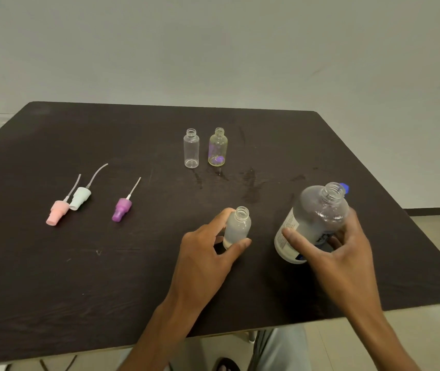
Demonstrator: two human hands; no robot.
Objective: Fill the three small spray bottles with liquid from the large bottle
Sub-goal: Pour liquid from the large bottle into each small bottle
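Observation:
My left hand [208,247] grips a small frosted bottle [237,227] that stands upright and uncapped on the dark table [106,277]. My right hand [339,250] holds the large clear bottle [312,220] by its lower body; it is uncapped, labelled, tilted slightly and rests just right of the small one. Two more small open bottles stand further back: a clear one [191,148] and a yellowish one [217,147] with purple marks at its base.
Three spray heads with dip tubes lie at the left: pink [57,211], pale green [79,198], purple [121,208]. A blue cap [345,187] peeks from behind the large bottle. Wet streaks [251,183] mark the table between the bottles. The table's near edge is close to me.

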